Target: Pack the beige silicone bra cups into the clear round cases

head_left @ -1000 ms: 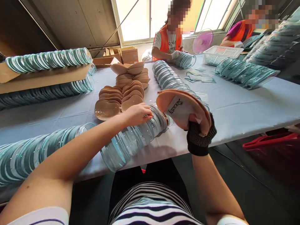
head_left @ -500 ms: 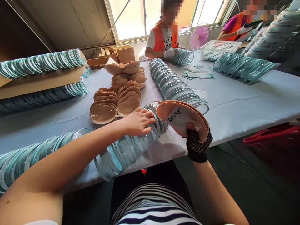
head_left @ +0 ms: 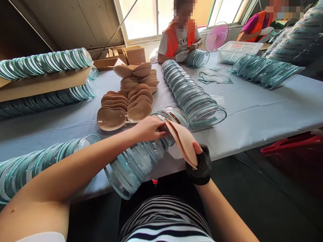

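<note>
1. The gloved right hand (head_left: 200, 164) is gripping a tan cup pair (head_left: 183, 141) in its fingers above the tabletop (head_left: 252, 117).
2. The bare left hand (head_left: 150, 129) is hanging over clear shells (head_left: 136, 161), fingers bending beside the pair's tip; I cannot tell whether they are gripping.
3. Stacked tan cups (head_left: 140, 111) are lying beyond.

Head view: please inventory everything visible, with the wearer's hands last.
Folded pads: one pair, tan, centre
Stacked pads: many, tan, centre-left
Clear containers: many, bluish, across view
Table: one, pale, centre
Packets: several, greenish, far side
Basket: one, white, far right
Boxes: several, brown, behind table
Fan: one, pink, back
Window panes: several, bright, back
Bin-like item: one, red, right
Co-workers: two, orange-vested, far side
Left hand: one, bare, beside folded pads
Right hand: one, black-gloved, holding folded pads
</note>
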The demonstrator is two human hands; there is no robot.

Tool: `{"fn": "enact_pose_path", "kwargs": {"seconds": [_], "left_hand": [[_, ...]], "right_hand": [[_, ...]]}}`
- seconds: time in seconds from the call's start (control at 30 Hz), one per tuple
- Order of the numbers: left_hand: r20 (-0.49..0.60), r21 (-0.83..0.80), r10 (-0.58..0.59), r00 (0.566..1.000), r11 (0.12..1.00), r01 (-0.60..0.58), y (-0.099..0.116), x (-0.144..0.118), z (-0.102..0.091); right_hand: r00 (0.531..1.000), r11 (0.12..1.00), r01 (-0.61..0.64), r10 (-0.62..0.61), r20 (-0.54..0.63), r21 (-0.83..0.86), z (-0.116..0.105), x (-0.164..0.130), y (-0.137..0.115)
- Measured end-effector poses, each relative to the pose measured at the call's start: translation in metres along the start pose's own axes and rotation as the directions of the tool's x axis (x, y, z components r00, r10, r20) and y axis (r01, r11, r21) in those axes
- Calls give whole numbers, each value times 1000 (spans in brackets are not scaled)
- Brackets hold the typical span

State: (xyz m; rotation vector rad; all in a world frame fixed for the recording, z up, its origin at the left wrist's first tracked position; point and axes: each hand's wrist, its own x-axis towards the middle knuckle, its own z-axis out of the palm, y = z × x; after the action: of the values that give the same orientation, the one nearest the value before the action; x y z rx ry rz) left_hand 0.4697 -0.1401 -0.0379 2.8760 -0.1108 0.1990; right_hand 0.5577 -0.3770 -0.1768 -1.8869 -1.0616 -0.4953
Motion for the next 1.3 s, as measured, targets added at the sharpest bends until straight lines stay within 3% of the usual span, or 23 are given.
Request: {"fn": "enact_pose_path", "kwargs": {"seconds": [0.13, 0.3, 0.37, 0.43, 0.53, 0.67, 0.73, 0.83, 0.9, 0.93, 1.03, 1.1, 1.17, 1.3], "left_hand": [[-79, 20, 5, 997, 1000, -3, 2, -7, 1], [-242, 59, 47, 969, 998, -34, 5, -11, 1], [-249, -62, 50, 967, 996, -67, 3, -11, 1], [-189, -227, 92, 978, 965, -134, 3, -9, 1], [-115, -320, 210, 971, 917, -236, 4, -6, -1], [-146, -338, 281, 948, 887, -315, 6, -7, -5], [-194, -430, 199, 961, 863, -265, 2, -11, -5], [-248, -578, -142, 958, 815, -29, -9, -14, 0], [-164, -577, -333, 928, 796, 183, -16, -11, 6], [-98, -544, -371, 923, 797, 262, -18, -9, 8], [103, -448, -334, 937, 825, 344, -17, -2, 11], [163, -406, -287, 944, 852, 330, -14, 0, 9], [189, -383, -270, 944, 865, 324, -12, -1, 6], [185, -375, -267, 946, 870, 319, -16, -2, 6]], "right_hand": [[998, 998, 58, -58, -7, 12, -4, -7, -8], [997, 997, 66, -67, 28, 48, -13, 9, -13], [993, 996, 69, -73, 96, 48, -19, 20, -16], [981, 997, 60, -67, 181, 44, -24, 33, -23], [935, 998, 44, -28, 354, -39, -24, 56, -36], [834, 973, 61, 72, 547, -222, -11, 80, -45], [815, 957, 50, 126, 565, -286, -6, 81, -44], [799, 918, 24, 221, 559, -397, -6, 70, -43], [813, 902, 14, 241, 531, -431, -9, 61, -43], [835, 905, 15, 223, 504, -426, -11, 57, -42], [920, 918, 69, 93, 381, -391, -14, 50, -40], [938, 908, 128, 21, 347, -400, -11, 52, -38], [922, 893, 161, 16, 387, -420, -5, 59, -38], [838, 908, 181, 59, 542, -378, 2, 81, -42]]}}
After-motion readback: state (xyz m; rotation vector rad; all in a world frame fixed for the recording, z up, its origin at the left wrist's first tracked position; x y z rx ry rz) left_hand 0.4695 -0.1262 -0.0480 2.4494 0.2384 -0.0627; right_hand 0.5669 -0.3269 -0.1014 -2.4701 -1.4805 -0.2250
